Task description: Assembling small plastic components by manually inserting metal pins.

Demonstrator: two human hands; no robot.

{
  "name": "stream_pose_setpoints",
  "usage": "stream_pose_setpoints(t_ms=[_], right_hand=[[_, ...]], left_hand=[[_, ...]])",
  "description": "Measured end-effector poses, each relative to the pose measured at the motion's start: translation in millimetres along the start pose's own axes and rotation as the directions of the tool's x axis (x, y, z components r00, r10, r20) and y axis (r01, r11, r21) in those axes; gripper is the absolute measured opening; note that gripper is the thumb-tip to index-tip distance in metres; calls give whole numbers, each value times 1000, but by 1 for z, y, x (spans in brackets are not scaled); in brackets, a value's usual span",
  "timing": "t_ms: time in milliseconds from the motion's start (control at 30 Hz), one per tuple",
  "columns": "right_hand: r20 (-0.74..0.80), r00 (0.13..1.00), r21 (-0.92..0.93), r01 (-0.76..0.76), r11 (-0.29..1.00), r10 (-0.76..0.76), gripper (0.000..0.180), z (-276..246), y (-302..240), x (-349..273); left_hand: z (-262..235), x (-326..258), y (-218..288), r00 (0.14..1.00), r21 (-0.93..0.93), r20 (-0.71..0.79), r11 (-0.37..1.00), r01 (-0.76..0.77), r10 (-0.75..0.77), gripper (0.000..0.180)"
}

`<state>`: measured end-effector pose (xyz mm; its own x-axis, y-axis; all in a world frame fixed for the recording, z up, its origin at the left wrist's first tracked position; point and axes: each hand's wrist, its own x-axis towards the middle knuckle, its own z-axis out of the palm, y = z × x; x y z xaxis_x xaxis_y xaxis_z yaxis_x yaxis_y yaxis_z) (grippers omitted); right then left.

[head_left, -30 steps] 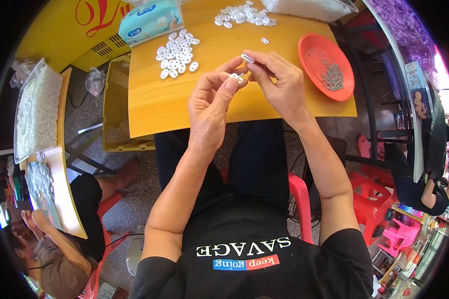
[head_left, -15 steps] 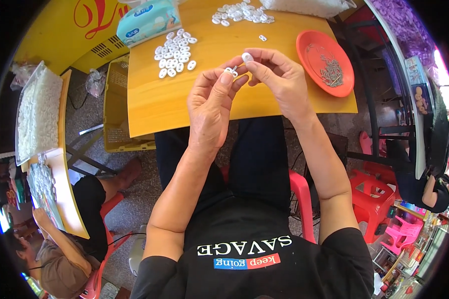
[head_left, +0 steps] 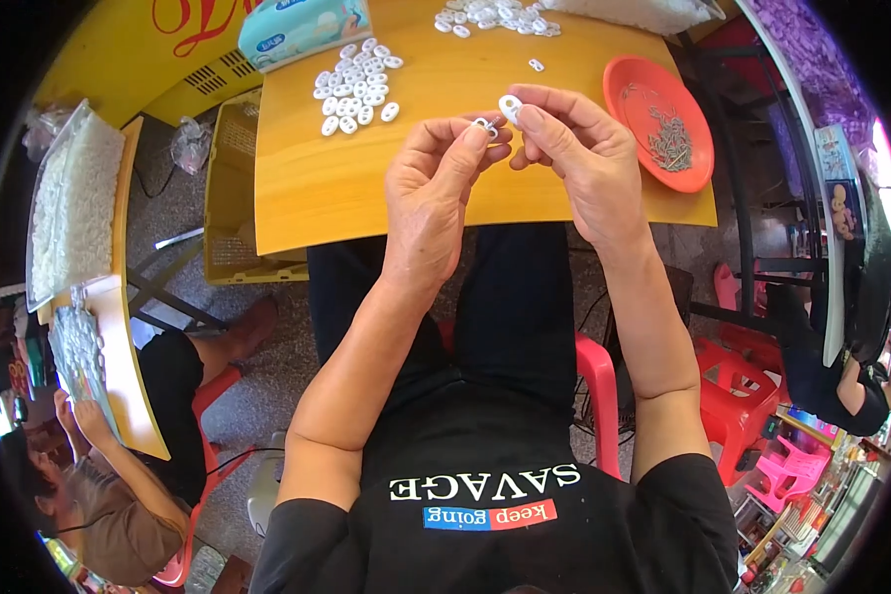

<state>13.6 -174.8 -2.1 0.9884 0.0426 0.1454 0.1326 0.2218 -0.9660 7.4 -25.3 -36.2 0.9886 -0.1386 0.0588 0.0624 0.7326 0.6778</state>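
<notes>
The fingers of the right hand (head_left: 596,163) are pinched, thumb against index, on a white two-holed oval link (head_left: 510,107), one hole showing clear of the tips. Just left of it, the fingers of the left hand (head_left: 426,203) grip a small white looped piece (head_left: 485,127) (partly covered, so I cannot tell its full shape). Both pieces are above the wooden counter (head_left: 317,188). Left of the left fingers lies a pile of white two-holed ovals (head_left: 356,87), a tissue pack (head_left: 307,30) behind it. Beyond the right fingers are a single loose oval (head_left: 536,65) and, farther, a second pile (head_left: 500,14). To their right sits a red plate (head_left: 628,84) of thin metal pins (head_left: 671,147).
</notes>
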Motion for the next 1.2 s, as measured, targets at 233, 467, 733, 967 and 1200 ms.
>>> stream_pose_setpoints(t_ms=[233,467,733,967,1200], right_hand=[[15,1000,-91,14,996,-13,24,2,-1,-2],[14,996,-310,93,946,-93,23,8,-2,-3],[18,994,-322,106,941,-106,22,12,1,-6],[32,993,-310,117,944,-113,22,12,4,-8],[-16,999,-222,32,974,-36,20,18,1,-10]], left_hand=[[-1,0,-1,1000,90,-6,996,-27,27,12],[-1,-2,-2,997,247,-57,968,-38,53,16],[2,-3,5,995,257,-83,966,-27,50,15],[-2,-4,10,997,210,-80,977,32,-15,16],[1,-5,11,995,185,-97,982,34,-16,17]])
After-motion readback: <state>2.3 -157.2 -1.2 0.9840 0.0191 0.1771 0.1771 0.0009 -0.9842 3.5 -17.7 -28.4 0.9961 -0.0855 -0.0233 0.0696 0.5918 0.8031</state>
